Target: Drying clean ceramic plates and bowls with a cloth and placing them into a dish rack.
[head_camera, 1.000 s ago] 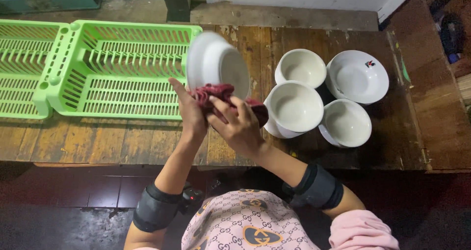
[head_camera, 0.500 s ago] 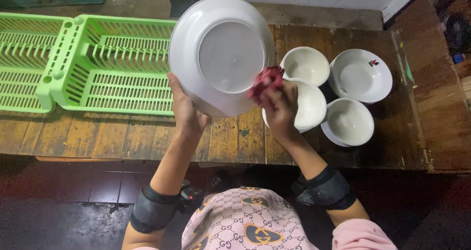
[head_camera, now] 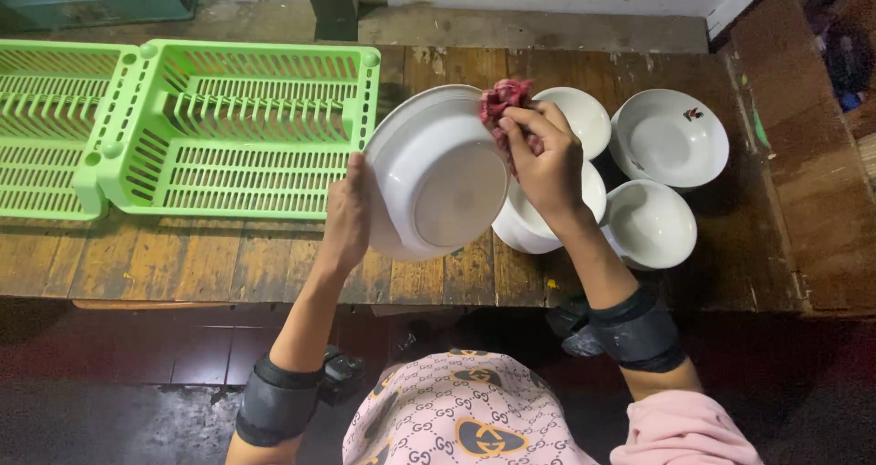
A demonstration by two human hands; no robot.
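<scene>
left hand (head_camera: 345,219) fingers clamped on white bowl (head_camera: 438,177) left rim, held tilted above worktop (head_camera: 228,260) | right hand (head_camera: 546,159) fingers pinched on red cloth (head_camera: 504,100) at far rim | best: steady grip, wipe full rim

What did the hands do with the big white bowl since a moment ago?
The left hand turned the white bowl lower and more sideways; the right hand slid the red cloth up to its top rim. The green racks and the other bowls stayed put.

wooden table (head_camera: 228,264), green racks (head_camera: 237,127), white bowls (head_camera: 671,136)
</scene>
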